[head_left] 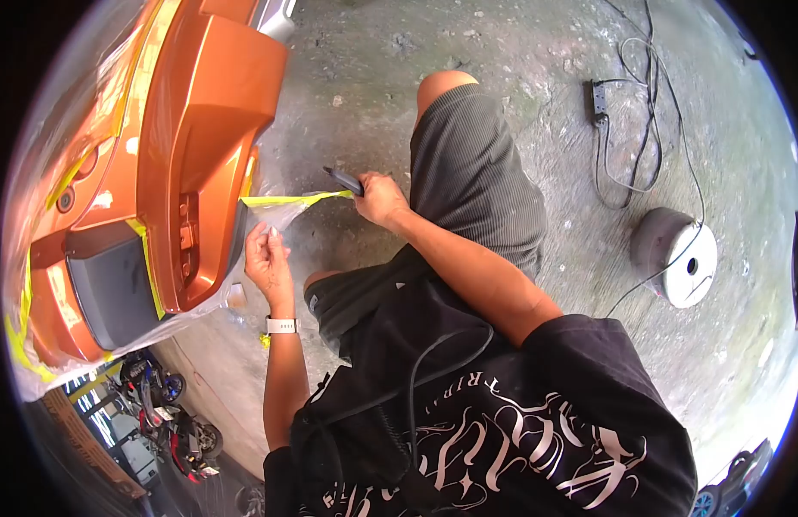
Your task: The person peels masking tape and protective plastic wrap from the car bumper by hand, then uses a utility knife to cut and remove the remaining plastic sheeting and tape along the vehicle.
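My right hand [380,200] is closed around a slim dark handheld tool [343,180], possibly a utility knife, and also grips the end of a yellow masking tape strip [300,201]. The strip stretches taut to the edge of an orange vehicle bumper [214,103], with clear plastic film [283,215] hanging below it. Just under the film, my left hand [268,258] is raised beside the bumper, its fingers half curled and apart. No grip on the film can be made out. More yellow tape [147,267] borders the bumper's dark grey panel [110,280].
A white cylindrical drum or spool [690,265] lies on the concrete floor [356,52] at right, with a cable across it. Beyond it are a power strip [598,102] and looped cords [653,129]. Motorcycles [171,414] stand at lower left.
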Tool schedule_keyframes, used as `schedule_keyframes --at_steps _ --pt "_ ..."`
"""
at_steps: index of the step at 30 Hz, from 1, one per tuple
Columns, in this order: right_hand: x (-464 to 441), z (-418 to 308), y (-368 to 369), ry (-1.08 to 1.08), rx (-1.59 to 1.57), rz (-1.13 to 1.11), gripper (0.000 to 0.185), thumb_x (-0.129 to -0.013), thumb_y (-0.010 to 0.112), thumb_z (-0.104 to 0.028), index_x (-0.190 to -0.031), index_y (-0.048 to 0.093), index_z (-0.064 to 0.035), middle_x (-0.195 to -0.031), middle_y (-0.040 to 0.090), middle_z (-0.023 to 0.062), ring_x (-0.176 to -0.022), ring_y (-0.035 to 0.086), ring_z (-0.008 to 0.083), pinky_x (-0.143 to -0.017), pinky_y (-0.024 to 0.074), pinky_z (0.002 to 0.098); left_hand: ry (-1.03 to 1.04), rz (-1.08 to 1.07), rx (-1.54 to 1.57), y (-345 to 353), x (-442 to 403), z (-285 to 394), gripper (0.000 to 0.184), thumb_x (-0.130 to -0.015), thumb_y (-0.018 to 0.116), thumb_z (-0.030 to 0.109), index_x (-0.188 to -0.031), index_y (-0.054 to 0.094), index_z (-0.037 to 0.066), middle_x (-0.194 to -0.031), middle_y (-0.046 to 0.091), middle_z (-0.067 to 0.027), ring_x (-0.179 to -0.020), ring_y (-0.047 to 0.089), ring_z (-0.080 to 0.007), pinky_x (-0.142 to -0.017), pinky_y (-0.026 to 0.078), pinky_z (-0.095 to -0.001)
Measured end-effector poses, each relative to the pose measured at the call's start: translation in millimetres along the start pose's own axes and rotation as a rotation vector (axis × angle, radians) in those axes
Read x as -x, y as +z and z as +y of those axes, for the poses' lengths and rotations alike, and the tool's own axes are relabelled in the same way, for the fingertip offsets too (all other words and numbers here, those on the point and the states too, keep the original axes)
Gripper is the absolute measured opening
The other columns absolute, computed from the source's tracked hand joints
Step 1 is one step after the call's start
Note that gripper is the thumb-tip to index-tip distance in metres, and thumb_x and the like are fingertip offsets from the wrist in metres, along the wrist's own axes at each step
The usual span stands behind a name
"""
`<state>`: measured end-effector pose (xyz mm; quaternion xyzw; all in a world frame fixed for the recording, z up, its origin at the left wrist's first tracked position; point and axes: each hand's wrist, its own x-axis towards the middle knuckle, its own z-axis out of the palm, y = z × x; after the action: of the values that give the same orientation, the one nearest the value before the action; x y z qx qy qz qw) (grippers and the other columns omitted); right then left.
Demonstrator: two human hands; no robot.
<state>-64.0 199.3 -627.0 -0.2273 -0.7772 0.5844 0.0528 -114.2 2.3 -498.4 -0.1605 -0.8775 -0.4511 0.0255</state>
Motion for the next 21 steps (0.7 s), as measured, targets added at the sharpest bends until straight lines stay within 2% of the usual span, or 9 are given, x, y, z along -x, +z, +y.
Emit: schedule_keyframes --at_steps 2,3,5,7,10,14,18,20,21 --pt "-1 1 0 0.071 -0.021 -0.013 0.019 -0.085 0.065 -0.014 -0.1 0.07 -0.0035 -0.106 0.069 0.0215 -0.1 0.066 0.039 -0.088 0.0524 0.0445 -0.008 0.02 0.059 16 -8 9 0.025 -0.099 0.065 0.016 -0.121 0.063 0.003 -0.079 0.063 -0.0022 -0.063 0.056 -0.0045 -0.056 0.046 -0.0186" --pt "-2 1 0 0.077 -0.028 -0.014 0.019 -0.085 0.065 -0.014 -0.1 0.07 -0.0035 -0.106 0.069 0.0215 -0.1 0.066 0.039 -0.088 0.0524 0.0445 -0.043 0.05 0.118 23 -13 12 0.025 -0.099 0.066 0.016 -0.119 0.063 0.002 -0.08 0.065 -0.0036 -0.062 0.057 -0.0052 -0.054 0.046 -0.0184" --pt "-8 2 -2 0.294 -0.057 -0.121 0.021 -0.085 0.066 -0.014 -0.103 0.071 -0.0041 -0.104 0.07 0.0219 -0.098 0.068 0.0391 -0.086 0.0534 0.0451 -0.078 0.076 0.169 35 -24 13 0.024 -0.098 0.067 0.016 -0.116 0.064 0.0 -0.082 0.066 -0.0049 -0.062 0.059 -0.0058 -0.053 0.046 -0.0182" --pt "-11 5 0 0.332 -0.055 -0.119 0.022 -0.086 0.066 -0.014 -0.104 0.071 -0.0042 -0.102 0.071 0.0215 -0.098 0.068 0.0387 -0.085 0.0538 0.0451 -0.187 0.198 0.209 47 -35 16 0.021 -0.096 0.069 0.017 -0.108 0.065 0.0 -0.081 0.068 -0.006 -0.058 0.059 -0.0065 -0.047 0.045 -0.0185" --pt "-12 7 2 0.449 -0.071 -0.122 0.023 -0.086 0.067 -0.014 -0.106 0.071 -0.0049 -0.101 0.072 0.0197 -0.098 0.069 0.0375 -0.084 0.0541 0.0449 -0.231 0.28 0.225 68 -47 22 0.017 -0.095 0.071 0.017 -0.099 0.066 0.001 -0.076 0.067 -0.005 -0.052 0.057 -0.0065 -0.043 0.042 -0.0187" --pt "-11 6 -2 0.576 -0.111 -0.132 0.027 -0.085 0.068 -0.012 -0.111 0.071 -0.007 -0.103 0.073 0.0174 -0.1 0.07 0.0359 -0.084 0.054 0.0446 -0.237 0.302 0.227 85 -59 17 0.017 -0.095 0.072 0.017 -0.092 0.065 0.002 -0.07 0.065 -0.0038 -0.049 0.055 -0.0066 -0.042 0.042 -0.019" --pt "-11 9 -2 0.65 -0.159 -0.176 0.031 -0.083 0.069 -0.011 -0.114 0.07 -0.0075 -0.106 0.072 0.0188 -0.103 0.069 0.037 -0.084 0.0539 0.0447 -0.139 0.249 0.212 93 -63 1 0.018 -0.096 0.069 0.015 -0.085 0.06 0.004 -0.067 0.063 -0.0033 -0.051 0.055 -0.0077 -0.042 0.042 -0.021" --pt "-9 13 4 0.679 -0.208 -0.113 0.033 -0.081 0.075 -0.012 -0.112 0.069 -0.0031 -0.113 0.07 0.0211 -0.111 0.067 0.0366 -0.088 0.0534 0.0438 -0.09 0.228 0.192 94 -67 -9 0.018 -0.096 0.069 0.013 -0.084 0.059 0.004 -0.066 0.063 -0.0031 -0.051 0.055 -0.0072 -0.043 0.043 -0.0211" --pt "-11 15 7 0.682 -0.208 -0.118 0.033 -0.081 0.075 -0.012 -0.112 0.069 -0.0031 -0.113 0.07 0.0211 -0.111 0.067 0.0366 -0.088 0.0534 0.0438 0.018 0.194 0.101 95 -70 -15 0.019 -0.095 0.069 0.011 -0.082 0.057 0.004 -0.065 0.062 -0.0032 -0.05 0.055 -0.0081 -0.045 0.044 -0.0225"
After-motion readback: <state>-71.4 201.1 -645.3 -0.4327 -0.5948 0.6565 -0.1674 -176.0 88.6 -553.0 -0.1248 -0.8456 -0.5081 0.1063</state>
